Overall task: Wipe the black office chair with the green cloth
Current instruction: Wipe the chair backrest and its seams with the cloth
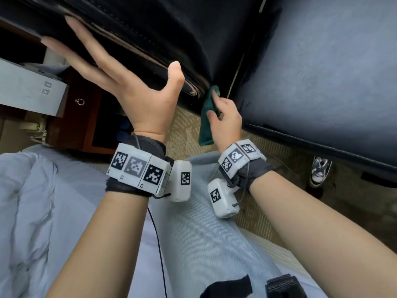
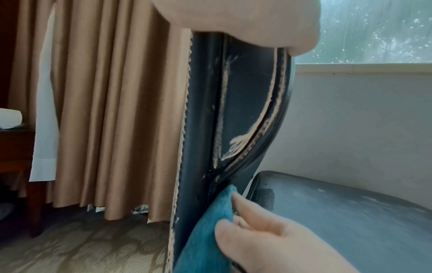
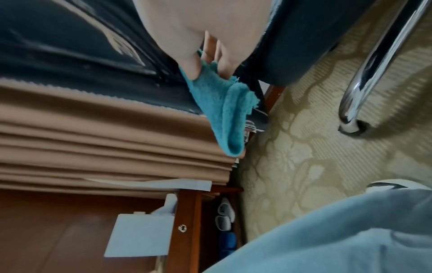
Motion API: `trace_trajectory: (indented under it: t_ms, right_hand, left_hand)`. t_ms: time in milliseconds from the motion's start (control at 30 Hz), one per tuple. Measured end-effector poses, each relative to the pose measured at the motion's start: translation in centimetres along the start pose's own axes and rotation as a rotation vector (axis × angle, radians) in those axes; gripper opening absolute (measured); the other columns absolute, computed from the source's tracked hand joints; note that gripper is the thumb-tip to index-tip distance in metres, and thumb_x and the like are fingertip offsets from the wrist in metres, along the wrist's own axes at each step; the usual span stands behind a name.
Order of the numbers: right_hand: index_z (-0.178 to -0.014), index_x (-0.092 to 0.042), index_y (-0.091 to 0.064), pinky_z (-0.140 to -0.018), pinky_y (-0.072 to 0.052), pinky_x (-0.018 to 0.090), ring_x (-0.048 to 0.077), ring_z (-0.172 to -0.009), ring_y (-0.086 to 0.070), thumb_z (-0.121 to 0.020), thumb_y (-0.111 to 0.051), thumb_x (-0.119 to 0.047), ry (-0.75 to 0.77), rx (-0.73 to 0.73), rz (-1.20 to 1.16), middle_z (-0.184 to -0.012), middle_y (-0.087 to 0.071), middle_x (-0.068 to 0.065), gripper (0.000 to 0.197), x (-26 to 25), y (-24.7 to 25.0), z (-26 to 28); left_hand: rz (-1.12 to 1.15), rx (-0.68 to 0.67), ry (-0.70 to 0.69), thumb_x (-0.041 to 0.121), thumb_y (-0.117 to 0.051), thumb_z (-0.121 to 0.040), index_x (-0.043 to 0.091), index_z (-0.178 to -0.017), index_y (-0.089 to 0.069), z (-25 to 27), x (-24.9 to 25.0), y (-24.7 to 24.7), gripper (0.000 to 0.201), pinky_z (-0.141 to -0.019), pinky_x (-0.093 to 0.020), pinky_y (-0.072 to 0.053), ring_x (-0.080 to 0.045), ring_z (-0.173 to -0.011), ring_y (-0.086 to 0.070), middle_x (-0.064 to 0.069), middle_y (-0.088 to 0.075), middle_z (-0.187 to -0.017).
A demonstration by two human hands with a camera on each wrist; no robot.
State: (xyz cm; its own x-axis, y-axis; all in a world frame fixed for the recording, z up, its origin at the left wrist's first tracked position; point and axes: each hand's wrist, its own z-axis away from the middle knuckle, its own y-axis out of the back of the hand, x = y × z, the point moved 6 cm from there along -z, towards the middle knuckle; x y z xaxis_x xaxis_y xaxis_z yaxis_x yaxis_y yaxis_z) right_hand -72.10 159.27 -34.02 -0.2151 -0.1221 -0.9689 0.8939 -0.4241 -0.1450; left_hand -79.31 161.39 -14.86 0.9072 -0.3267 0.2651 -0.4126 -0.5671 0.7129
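The black office chair has a worn backrest (image 1: 137, 29) with cracked, pale edges (image 2: 236, 114) and a dusty seat (image 1: 322, 72). My left hand (image 1: 120, 76) lies flat with straight fingers against the backrest's side, thumb up on its edge. My right hand (image 1: 223, 123) pinches the green cloth (image 1: 207, 119) between thumb and fingers and presses its top into the gap where backrest meets seat (image 2: 228, 192). The rest of the cloth (image 3: 224, 114) hangs down folded below the hand.
Beige curtains (image 2: 112, 110) hang behind the backrest. A wooden nightstand (image 1: 81, 117) with a white box (image 1: 28, 89) stands at left. A chrome chair leg (image 3: 364, 73) rises from the patterned carpet (image 3: 292, 147). My shoe (image 1: 320, 168) is under the seat edge.
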Motion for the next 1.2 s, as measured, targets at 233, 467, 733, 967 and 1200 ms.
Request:
trace_trajectory:
  t_ms: [233, 467, 733, 967, 1200]
  right_hand:
    - [-0.13, -0.012, -0.054, -0.093, -0.028, 0.0, 0.008, -0.11, -0.046, -0.085, -0.053, 0.008, -0.01, -0.019, 0.048, -0.126, -0.052, 0.007, 0.049, 2.0, -0.3, 0.8]
    - [-0.142, -0.008, -0.034, -0.105, -0.013, 0.01, 0.017, -0.138, -0.024, -0.09, -0.051, 0.002, -0.08, -0.091, 0.077, -0.152, -0.025, 0.007, 0.056, 1.7, -1.5, 1.1]
    - [-0.143, -0.006, -0.03, -0.098, -0.015, 0.005, 0.017, -0.133, -0.031, -0.089, -0.047, 0.008, -0.148, -0.105, 0.095, -0.146, -0.029, 0.007, 0.059, 2.2, -1.3, 0.9]
    - [-0.14, -0.01, -0.039, -0.108, -0.026, 0.019, 0.017, -0.131, -0.038, -0.086, -0.048, 0.008, -0.171, -0.138, 0.046, -0.143, -0.041, 0.006, 0.057, 2.6, 0.7, 0.7]
    - [-0.146, -0.016, -0.025, -0.115, -0.022, 0.03, 0.017, -0.138, -0.026, -0.087, -0.049, 0.009, -0.231, -0.19, -0.052, -0.151, -0.027, 0.005, 0.069, 3.7, -1.5, 1.7]
  left_hand:
    - [-0.008, -0.027, -0.017, 0.039, -0.069, -0.071, -0.029, -0.131, -0.015, -0.1, -0.4, 0.0, 0.105, -0.114, -0.044, -0.007, -0.06, -0.132, -0.008, -0.05, -0.008, -0.134]
    - [-0.015, -0.033, -0.037, 0.04, -0.071, -0.069, -0.028, -0.131, -0.019, -0.1, -0.4, 0.0, 0.106, -0.115, -0.051, -0.012, -0.059, -0.132, -0.011, -0.051, -0.012, -0.133]
    - [0.228, 0.052, 0.055, 0.029, -0.072, -0.073, -0.019, -0.135, -0.016, -0.1, -1.7, 1.0, 0.096, -0.114, -0.042, -0.025, -0.041, -0.133, -0.019, -0.039, -0.009, -0.14]
    - [0.456, -0.12, 0.145, 0.002, -0.074, -0.068, -0.016, -0.139, 0.006, 2.6, -1.7, -1.6, 0.109, -0.115, -0.053, -0.019, -0.03, -0.139, -0.012, -0.035, 0.002, -0.148]
    - [0.372, -0.169, 0.072, 0.004, -0.077, -0.066, -0.021, -0.137, 0.003, 2.8, -3.1, -2.0, 0.109, -0.111, -0.061, -0.019, -0.048, -0.139, -0.011, -0.039, -0.002, -0.145]
